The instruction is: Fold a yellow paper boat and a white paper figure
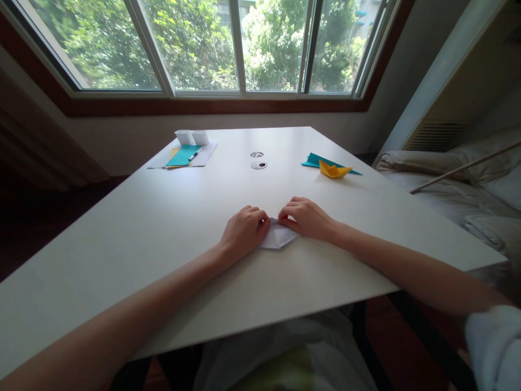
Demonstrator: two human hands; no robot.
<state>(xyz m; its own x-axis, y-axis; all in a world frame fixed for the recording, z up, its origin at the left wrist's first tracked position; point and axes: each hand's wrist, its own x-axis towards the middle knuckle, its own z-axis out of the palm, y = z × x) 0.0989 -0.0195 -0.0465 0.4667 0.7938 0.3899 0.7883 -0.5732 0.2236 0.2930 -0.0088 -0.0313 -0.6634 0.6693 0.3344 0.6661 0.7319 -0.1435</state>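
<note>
A folded sheet of white paper (278,237) lies on the white table in front of me, creased, with angled edges. My left hand (247,228) pinches its far edge from the left, thumb and fingers together. From the right, my right hand (304,217) pinches the same far edge a short way off. Between the two sets of fingertips a small stretch of the paper's top shows. The fingers hide the corners they hold.
Farther right on the table (163,260) stand a yellow paper boat (334,169) and a teal paper plane (315,159). Two round stickers (258,165) lie mid-table. At back left are teal paper (184,155), a marker (194,156) and white folded paper boxes (184,137).
</note>
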